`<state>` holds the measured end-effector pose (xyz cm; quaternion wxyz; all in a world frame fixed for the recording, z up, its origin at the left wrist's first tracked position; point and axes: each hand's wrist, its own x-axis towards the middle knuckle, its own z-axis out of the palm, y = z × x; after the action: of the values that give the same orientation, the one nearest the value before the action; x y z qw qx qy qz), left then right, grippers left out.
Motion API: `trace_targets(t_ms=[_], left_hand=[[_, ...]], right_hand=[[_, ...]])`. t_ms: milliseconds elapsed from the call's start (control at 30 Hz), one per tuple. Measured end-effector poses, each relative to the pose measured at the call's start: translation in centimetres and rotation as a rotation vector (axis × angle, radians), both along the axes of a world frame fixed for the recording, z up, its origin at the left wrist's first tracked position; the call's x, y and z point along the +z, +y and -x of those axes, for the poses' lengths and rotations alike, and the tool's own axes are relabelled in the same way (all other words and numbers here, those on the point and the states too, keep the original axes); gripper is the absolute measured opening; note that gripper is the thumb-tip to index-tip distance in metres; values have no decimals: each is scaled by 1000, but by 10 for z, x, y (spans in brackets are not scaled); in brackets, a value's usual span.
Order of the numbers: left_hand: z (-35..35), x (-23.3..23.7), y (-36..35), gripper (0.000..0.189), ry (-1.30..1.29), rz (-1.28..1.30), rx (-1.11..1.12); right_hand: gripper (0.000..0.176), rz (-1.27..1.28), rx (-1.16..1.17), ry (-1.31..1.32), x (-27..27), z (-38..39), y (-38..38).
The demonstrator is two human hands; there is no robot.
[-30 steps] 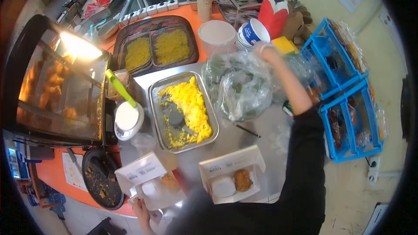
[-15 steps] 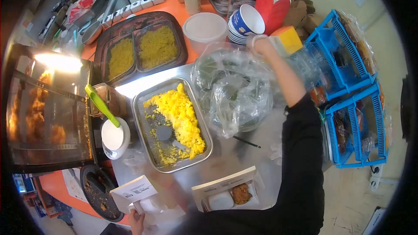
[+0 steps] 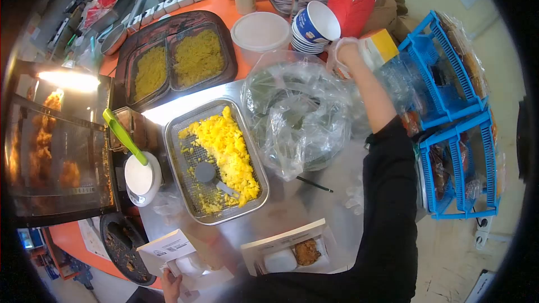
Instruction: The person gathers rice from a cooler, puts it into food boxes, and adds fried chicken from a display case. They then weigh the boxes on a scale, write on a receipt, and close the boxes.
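My left hand (image 3: pixel 170 287) grips the near edge of the left cardboard food box (image 3: pixel 168 247), whose lid is raised; a white lump sits inside. To its right, another open cardboard box (image 3: pixel 283 237) holds a white piece and a browned fried piece (image 3: pixel 307 252). My right hand (image 3: pixel 349 51) is stretched out to the back right, at translucent plastic beside a yellow-and-white carton (image 3: pixel 379 48) and the stacked blue-and-white paper cups (image 3: pixel 318 23). I cannot tell what its fingers hold. Below that arm lies a clear plastic bag (image 3: pixel 300 118) over something green.
A steel tray (image 3: pixel 264 191) of yellow scrambled egg with a grey scoop (image 3: pixel 205 173) stands mid-table. Left of it are a white tub (image 3: pixel 141 177) with green-handled tongs and a lit heated cabinet (image 3: pixel 62 157). Two tubs of greenish food (image 3: pixel 197 56) stand behind; blue baskets (image 3: pixel 457 163) stand right.
My right hand has moved slightly right and its fingers have turned, with whitish plastic now beneath them. My left hand stays at the box. The whole view has shifted slightly.
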<state>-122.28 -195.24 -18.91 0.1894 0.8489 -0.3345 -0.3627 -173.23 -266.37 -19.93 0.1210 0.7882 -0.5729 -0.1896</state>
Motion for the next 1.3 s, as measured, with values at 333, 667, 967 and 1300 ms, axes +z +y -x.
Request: trace_targets(t_ms=[333, 667, 967, 1300], left_hand=[[22, 20, -15, 36, -19, -68, 114], [23, 20, -22, 34, -45, 25, 27], [20, 17, -18, 33, -87, 18, 0], [16, 17, -9, 46, -58, -11, 49]], right_hand=[[33, -110, 4, -55, 69, -19, 32], [25, 117, -112, -102, 68, -5, 31], [20, 328, -126, -142, 147, 31, 17], [18, 609, 527, -128, 204, 62, 26]])
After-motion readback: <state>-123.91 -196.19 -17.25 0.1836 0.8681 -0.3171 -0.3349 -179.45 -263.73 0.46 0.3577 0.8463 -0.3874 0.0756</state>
